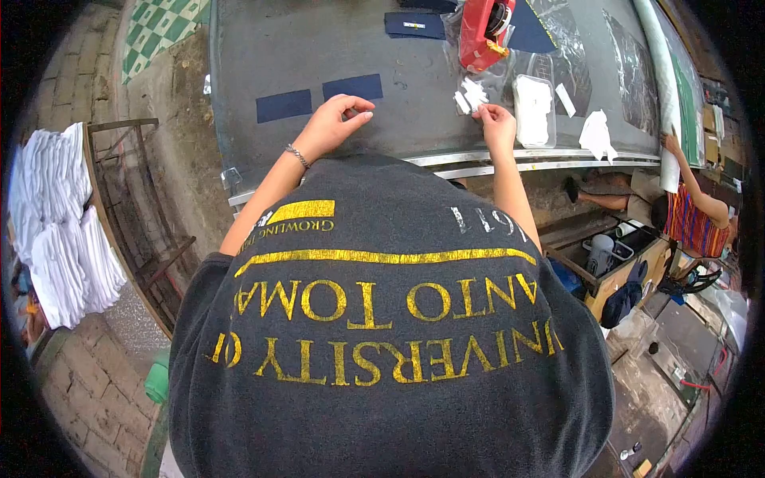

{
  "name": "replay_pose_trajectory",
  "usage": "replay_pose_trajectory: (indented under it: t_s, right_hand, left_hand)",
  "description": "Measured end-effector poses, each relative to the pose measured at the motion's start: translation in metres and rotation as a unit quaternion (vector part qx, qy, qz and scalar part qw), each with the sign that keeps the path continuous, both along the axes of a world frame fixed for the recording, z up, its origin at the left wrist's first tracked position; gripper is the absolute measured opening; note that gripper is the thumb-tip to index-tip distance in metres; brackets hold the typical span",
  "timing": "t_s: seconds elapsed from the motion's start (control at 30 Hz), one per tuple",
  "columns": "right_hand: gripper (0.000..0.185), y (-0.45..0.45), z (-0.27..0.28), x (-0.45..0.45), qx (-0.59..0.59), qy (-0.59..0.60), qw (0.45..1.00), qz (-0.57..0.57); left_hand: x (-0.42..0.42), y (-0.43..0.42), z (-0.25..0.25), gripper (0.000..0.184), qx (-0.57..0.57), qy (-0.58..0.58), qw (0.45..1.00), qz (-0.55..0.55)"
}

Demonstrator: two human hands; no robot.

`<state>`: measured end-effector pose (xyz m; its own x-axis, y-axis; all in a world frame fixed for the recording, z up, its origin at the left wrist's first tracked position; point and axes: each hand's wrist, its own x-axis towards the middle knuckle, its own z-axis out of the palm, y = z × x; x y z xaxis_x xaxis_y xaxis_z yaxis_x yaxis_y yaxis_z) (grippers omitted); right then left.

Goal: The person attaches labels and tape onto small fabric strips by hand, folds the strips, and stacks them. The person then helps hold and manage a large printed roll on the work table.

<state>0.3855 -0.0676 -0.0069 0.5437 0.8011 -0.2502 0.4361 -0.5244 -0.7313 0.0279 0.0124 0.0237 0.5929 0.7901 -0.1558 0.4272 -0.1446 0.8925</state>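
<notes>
White slips (pixel 473 94), small, narrow, in a cluster

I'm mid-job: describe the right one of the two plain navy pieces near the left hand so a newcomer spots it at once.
Over the big grey table, find the person's left hand. Just beyond it lies a flat navy rectangle. Unlike the labelled navy piece farther away, it shows no white label, and it lies to the right of its plain twin.
</notes>
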Motion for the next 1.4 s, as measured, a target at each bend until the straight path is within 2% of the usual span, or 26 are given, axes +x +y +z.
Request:
replay_pose_trajectory:
  t_s: [0.23, 0.3, 0.4, 0.5, 0.73, 0.9, 0.97, 1.07, 1.13, 1.17, 1.23, 1.4]
  right_hand:
    - [0.02, 0.0, -0.002, -0.002, 0.066, 0.04, 0.997, -0.002]
    - [0.02, 0.0, -0.003, -0.002, 0.056, 0.109, 0.991, -0.048]
    - [0.023, -0.001, -0.007, 0.002, 0.068, 0.165, 0.983, -0.048]
    - [0.02, -0.001, -0.003, 0.002, 0.07, 0.112, 0.991, -0.031]
    - [0.017, 0.0, 0.004, -0.005, 0.053, 0.125, 0.989, -0.052]
    - [0.017, -0.002, -0.001, -0.005, 0.048, 0.071, 0.996, -0.035]
    - [0.016, -0.002, 0.001, -0.006, 0.057, 0.102, 0.992, -0.04]
    - [0.017, 0.001, 0.02, -0.02, 0.089, 0.17, 0.981, -0.017]
    - [0.017, 0.005, 0.042, -0.043, 0.123, 0.226, 0.966, 0.03]
    - [0.017, 0.006, 0.049, -0.056, 0.122, 0.23, 0.965, 0.033]
    - [0.017, 0.008, 0.063, -0.079, 0.122, 0.235, 0.959, 0.103]
    - [0.016, 0.012, 0.077, -0.117, 0.145, 0.263, 0.944, 0.136]
  left_hand:
    - [0.004, -0.003, -0.003, 0.028, -0.009, -0.002, 1.0, -0.012]
    - [0.004, -0.003, -0.003, 0.027, -0.012, 0.001, 1.0, -0.014]
    - [0.004, -0.004, -0.003, 0.027, -0.014, 0.006, 1.0, -0.014]
    - [0.003, -0.005, -0.006, 0.027, -0.01, 0.0, 1.0, -0.01]
    - [0.007, -0.008, -0.003, 0.028, -0.026, -0.003, 1.0, -0.015]
    - [0.007, -0.008, 0.001, 0.028, -0.042, 0.015, 0.999, -0.022]
    - [0.008, -0.007, 0.0, 0.028, -0.048, 0.015, 0.999, -0.02]
    - [0.013, -0.006, -0.002, 0.031, -0.062, 0.0, 0.998, -0.024]
    - [0.022, -0.008, -0.001, 0.036, -0.08, -0.077, 0.994, -0.004]
    - [0.026, -0.009, 0.002, 0.036, -0.079, -0.074, 0.994, 0.0]
    - [0.038, -0.009, 0.009, 0.042, -0.165, -0.135, 0.977, 0.004]
    - [0.048, -0.011, 0.023, 0.032, -0.203, -0.202, 0.957, 0.032]
